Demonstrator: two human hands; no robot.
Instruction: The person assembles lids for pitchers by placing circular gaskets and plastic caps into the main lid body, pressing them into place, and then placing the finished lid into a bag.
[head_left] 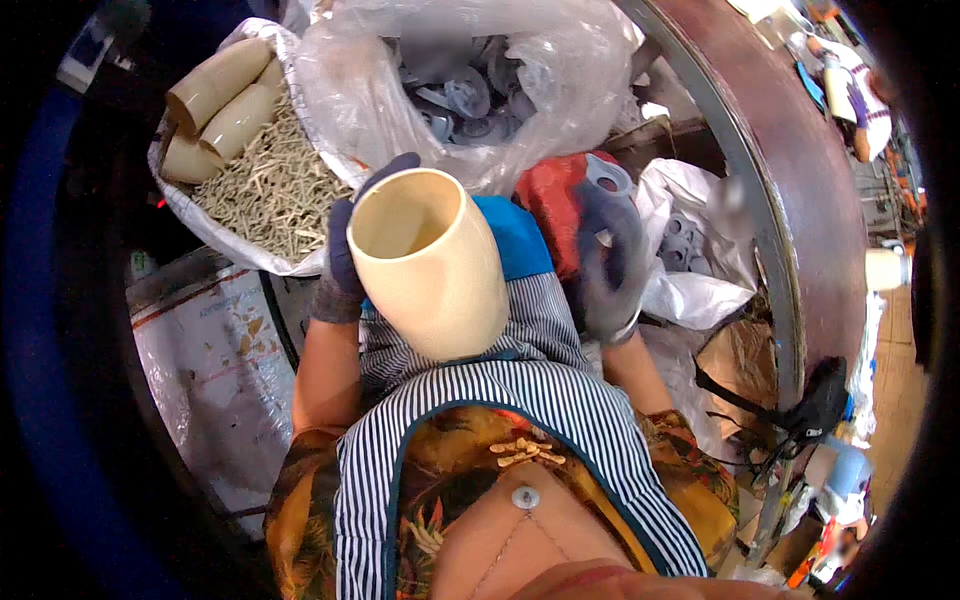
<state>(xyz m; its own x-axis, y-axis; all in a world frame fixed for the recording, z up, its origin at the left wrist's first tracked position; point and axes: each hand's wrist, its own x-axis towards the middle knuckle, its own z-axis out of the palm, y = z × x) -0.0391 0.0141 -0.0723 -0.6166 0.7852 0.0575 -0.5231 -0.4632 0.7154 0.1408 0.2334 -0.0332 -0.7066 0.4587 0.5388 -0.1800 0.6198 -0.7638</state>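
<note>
A hollow cream-coloured barrel-shaped shell (450, 280) rests tilted on my lap with its round opening facing up. My left hand (345, 250), in a dark glove, is closed round the shell's left side, and some of its fingers are hidden behind it. To the right of the shell is my right hand (612, 255), also gloved and blurred by motion. A small grey plastic piece with a rounded end (608, 178) sticks out from its fingers. Just beside that hand lies a red cloth or bag (550, 205).
A white sack (220, 235) at the left holds short beige sticks and several cream shells (225, 85). Ahead, a clear plastic bag (345, 75) contains grey parts. A white bag (715, 300) of grey parts stands right, beside a curved brown table edge (790, 180). Another person (860, 100) works beyond.
</note>
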